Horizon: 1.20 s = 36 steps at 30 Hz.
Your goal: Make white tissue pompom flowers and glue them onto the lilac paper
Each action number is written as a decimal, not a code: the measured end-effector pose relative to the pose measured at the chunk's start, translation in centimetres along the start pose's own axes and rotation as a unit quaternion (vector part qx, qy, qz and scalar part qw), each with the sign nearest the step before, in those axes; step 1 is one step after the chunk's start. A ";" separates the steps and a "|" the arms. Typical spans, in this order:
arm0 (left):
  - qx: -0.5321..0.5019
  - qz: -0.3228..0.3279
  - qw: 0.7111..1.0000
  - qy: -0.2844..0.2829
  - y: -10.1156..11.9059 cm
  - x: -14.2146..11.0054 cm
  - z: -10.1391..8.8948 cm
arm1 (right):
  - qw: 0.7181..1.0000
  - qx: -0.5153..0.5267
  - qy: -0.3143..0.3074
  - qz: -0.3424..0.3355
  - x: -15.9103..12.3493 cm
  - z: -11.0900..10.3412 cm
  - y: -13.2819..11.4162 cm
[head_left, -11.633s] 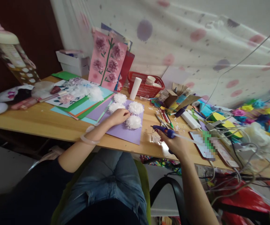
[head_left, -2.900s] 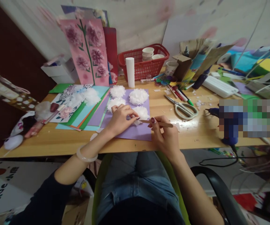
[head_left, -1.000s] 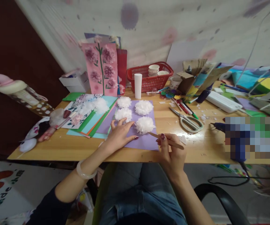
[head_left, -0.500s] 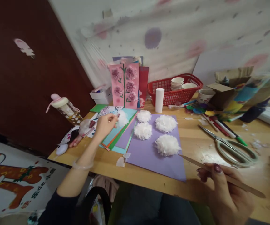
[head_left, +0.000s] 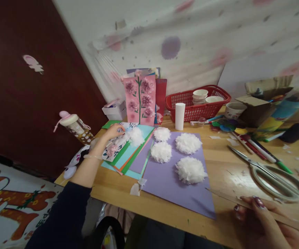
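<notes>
Right grip (head_left: 271,221): thumb and fingers pressed together, pinching the stick.
Stick (head_left: 227,197): thin, flat, wood-coloured, tapering to a point; tip over the right edge of the purple sheet, just beside the near right flower and apart from it.
Left grip (head_left: 114,131): fingers curled downward at the paper pile; whether anything is pinched, cannot tell.
Tissue puff (head_left: 136,137): white, loose, crumpled; just right of the left fingers.
Floral sheet (head_left: 112,152): white, printed with pink blooms and dark leaves; beneath the left grip.
Paper pile (head_left: 124,155): flat coloured sheets, fanned, cyan, green and orange among them; left of the flowers.
Flowers (head_left: 191,170): four, white, ruffled, rounded domes, in two rows on the purple sheet.
Purple sheet (head_left: 170,190): smooth, flat, middle of the surface.
Scissors (head_left: 279,181): steel blades, pale looped handles; right.
Tube (head_left: 179,117): white, smooth, upright; far side.
Basket (head_left: 203,113): red plastic lattice, holding white cups; behind the tube.
Pink card (head_left: 140,100): upright, purple blooms on a green stem; far left.
Surface (head_left: 110,192): pale wood.
Pose: left arm, dark-sleeved, extended far left, palm down; right hand low at near right, thumb uppermost, stick slanting toward the flowers.
</notes>
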State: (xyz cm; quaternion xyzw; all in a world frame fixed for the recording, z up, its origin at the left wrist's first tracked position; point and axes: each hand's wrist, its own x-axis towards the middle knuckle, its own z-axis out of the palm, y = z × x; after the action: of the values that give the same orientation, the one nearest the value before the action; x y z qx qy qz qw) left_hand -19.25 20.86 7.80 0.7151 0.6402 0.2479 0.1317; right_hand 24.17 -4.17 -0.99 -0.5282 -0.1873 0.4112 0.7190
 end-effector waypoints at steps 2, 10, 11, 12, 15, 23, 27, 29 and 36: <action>-0.010 -0.010 1.000 -0.001 -0.1 0.2 -0.1 | 0.996 0.027 0.053 0.061 -0.2 0.3 -0.3; -0.101 -0.048 0.993 0.028 2.5 -2.4 -1.5 | 0.998 -0.030 0.004 -0.061 -0.5 0.4 -1.0; -0.107 -0.050 0.992 0.036 3.0 -2.8 -1.6 | 0.997 -0.032 -0.005 -0.073 -0.4 0.4 -0.9; -0.112 -0.049 0.992 0.042 3.6 -3.3 -1.6 | 0.996 -0.033 -0.008 -0.077 -0.3 0.4 -0.8; -0.131 -0.039 0.990 0.041 5.8 -4.8 -1.1 | 0.997 -0.025 -0.004 -0.071 -0.2 0.4 -0.6; -0.149 0.060 0.977 -0.139 16.1 -12.2 4.4 | 0.991 -0.027 -0.033 -0.126 -0.8 1.0 -0.5; -0.154 0.108 0.964 -0.186 20.5 -16.0 8.5 | 0.983 -0.045 -0.049 -0.171 -1.3 0.8 -0.6; -0.145 0.127 0.968 -0.163 21.5 -17.0 10.4 | 0.975 -0.072 -0.059 -0.202 -1.6 0.5 -0.5; -0.061 0.271 0.960 -0.022 21.8 -17.4 13.9 | 0.924 -0.220 -0.144 -0.279 -2.4 0.0 -0.4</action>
State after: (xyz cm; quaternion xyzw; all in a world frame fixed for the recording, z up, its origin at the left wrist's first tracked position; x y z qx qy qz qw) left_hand 5.55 2.37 3.91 0.8577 0.4033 0.2965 0.1172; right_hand 22.90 -6.04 -0.24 -0.5339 -0.5146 0.2142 0.6358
